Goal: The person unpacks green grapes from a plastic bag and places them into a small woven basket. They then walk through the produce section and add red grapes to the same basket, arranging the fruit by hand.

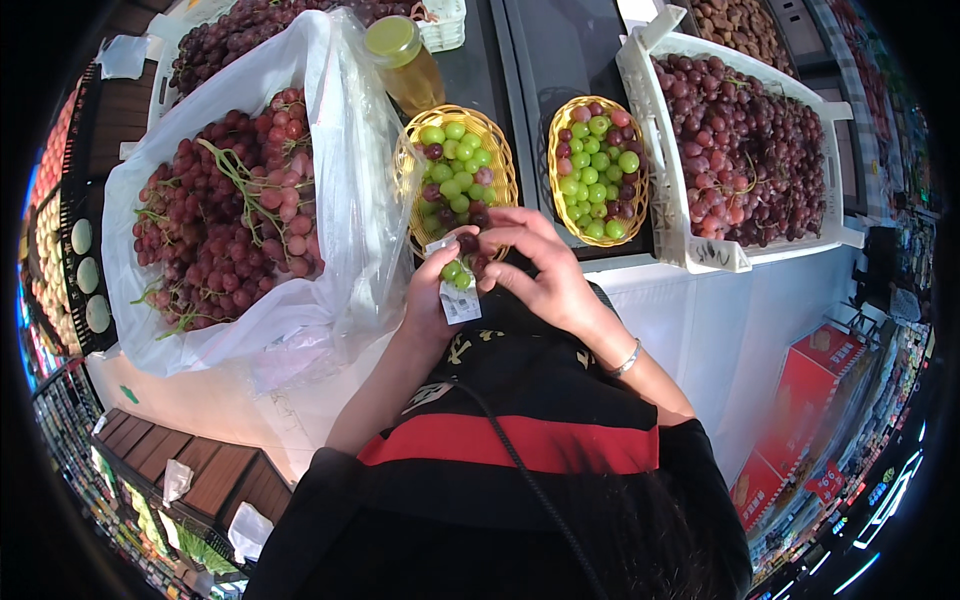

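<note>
My left hand point(431, 289) holds a few green and red grapes point(455, 274) together with a white paper label point(460, 302) bearing print. Close beside it, my right hand point(536, 266) has its fingers bent at the dark red grapes; whether it grips one cannot be told. Just beyond both hands is a yellow woven basket point(506, 150) of mixed green and red grapes point(461, 180), its near end partly hidden by them. A second yellow woven basket point(555, 184), also filled with green and red grapes point(592, 169), stands to the right.
A plastic-lined crate point(330, 150) of red grapes point(217, 225) is at the left, near a lidded jar point(412, 75) of amber contents. At the right stands a white plastic crate point(667, 172) of red grapes point(750, 165). Another white crate point(446, 26) lies at the back.
</note>
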